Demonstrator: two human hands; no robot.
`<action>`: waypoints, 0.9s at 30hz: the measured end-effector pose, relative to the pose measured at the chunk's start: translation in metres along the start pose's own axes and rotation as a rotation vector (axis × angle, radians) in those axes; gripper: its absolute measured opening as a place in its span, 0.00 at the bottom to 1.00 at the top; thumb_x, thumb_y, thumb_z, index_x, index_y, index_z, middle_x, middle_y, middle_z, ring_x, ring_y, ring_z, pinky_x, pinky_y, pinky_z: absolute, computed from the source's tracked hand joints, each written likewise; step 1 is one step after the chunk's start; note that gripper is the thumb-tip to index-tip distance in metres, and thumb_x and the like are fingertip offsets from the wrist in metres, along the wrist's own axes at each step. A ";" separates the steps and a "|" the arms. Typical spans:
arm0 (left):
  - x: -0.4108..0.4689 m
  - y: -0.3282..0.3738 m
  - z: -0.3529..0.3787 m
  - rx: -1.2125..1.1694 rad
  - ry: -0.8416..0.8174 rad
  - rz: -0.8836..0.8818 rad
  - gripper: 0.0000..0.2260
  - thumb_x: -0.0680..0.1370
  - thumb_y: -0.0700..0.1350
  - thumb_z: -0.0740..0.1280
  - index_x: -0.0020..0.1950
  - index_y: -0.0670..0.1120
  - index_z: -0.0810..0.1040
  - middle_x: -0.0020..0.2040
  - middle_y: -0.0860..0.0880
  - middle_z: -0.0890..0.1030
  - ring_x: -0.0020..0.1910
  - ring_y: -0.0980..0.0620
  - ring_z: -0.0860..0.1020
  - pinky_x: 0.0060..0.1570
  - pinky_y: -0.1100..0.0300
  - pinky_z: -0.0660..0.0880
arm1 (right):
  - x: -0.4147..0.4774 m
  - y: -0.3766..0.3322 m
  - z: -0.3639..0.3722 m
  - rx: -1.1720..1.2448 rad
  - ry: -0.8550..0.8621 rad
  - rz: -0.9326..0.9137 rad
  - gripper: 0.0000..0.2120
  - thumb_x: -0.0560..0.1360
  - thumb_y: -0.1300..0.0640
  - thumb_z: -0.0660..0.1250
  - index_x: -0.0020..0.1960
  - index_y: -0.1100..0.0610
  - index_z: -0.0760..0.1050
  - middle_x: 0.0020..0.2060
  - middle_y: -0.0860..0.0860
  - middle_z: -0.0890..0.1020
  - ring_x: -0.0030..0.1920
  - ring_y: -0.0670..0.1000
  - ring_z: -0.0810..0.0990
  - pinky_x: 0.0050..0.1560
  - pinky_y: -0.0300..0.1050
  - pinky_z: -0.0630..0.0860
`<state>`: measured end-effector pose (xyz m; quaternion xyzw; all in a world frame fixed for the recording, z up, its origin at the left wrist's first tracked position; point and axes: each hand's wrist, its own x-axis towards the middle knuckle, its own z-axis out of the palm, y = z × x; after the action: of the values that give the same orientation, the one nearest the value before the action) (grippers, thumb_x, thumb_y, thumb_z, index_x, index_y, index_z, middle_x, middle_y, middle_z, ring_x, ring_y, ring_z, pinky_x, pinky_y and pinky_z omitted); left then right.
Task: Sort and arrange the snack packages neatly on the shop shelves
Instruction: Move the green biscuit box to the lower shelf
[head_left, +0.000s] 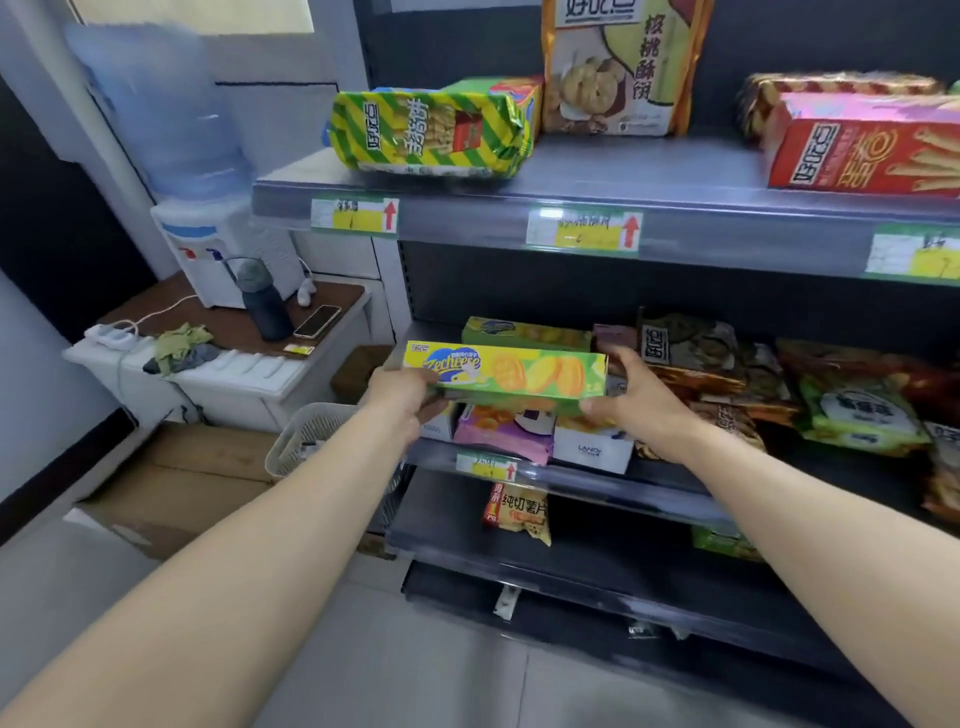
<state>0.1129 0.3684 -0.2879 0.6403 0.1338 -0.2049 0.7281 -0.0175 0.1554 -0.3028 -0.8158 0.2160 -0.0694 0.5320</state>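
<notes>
A long yellow-green Zecheese biscuit box (514, 375) is held level in front of the middle shelf (597, 475). My left hand (402, 397) grips its left end and my right hand (636, 400) grips its right end. Right behind it on that shelf lies a second box of the same kind (524, 332). Under the held box sit a purple packet (501, 434) and a white box (592, 447). Brown and green snack bags (727, 374) crowd the shelf to the right.
The top shelf (519, 208) carries a green-yellow striped packet (431, 132), a tall cookie bag (621, 67) and a red box (862, 150). A crisp bag (517, 512) lies on the lower shelf. A mesh basket (311, 436) and a side table with a water dispenser (208, 208) stand left.
</notes>
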 end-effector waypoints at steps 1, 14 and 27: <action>0.006 -0.001 0.003 -0.006 -0.022 0.002 0.07 0.77 0.31 0.62 0.52 0.39 0.70 0.44 0.40 0.75 0.34 0.47 0.75 0.33 0.59 0.78 | 0.006 0.002 0.000 0.017 0.023 0.018 0.35 0.72 0.61 0.72 0.72 0.49 0.59 0.55 0.44 0.73 0.47 0.42 0.77 0.36 0.32 0.75; 0.074 -0.007 0.049 -0.038 -0.116 0.121 0.20 0.77 0.28 0.60 0.69 0.37 0.67 0.46 0.43 0.77 0.37 0.50 0.75 0.41 0.60 0.74 | 0.095 0.027 -0.007 0.036 0.152 0.133 0.31 0.77 0.59 0.66 0.76 0.52 0.57 0.71 0.52 0.68 0.64 0.52 0.71 0.60 0.41 0.70; 0.166 -0.003 0.065 0.034 -0.197 0.154 0.12 0.78 0.28 0.58 0.54 0.42 0.74 0.46 0.46 0.79 0.44 0.51 0.78 0.50 0.62 0.76 | 0.174 0.041 0.023 -0.143 0.242 0.146 0.31 0.79 0.57 0.63 0.77 0.56 0.54 0.75 0.56 0.58 0.73 0.55 0.60 0.70 0.40 0.59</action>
<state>0.2535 0.2827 -0.3573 0.6377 0.0087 -0.2124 0.7404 0.1350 0.0867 -0.3699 -0.8195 0.3416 -0.1125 0.4462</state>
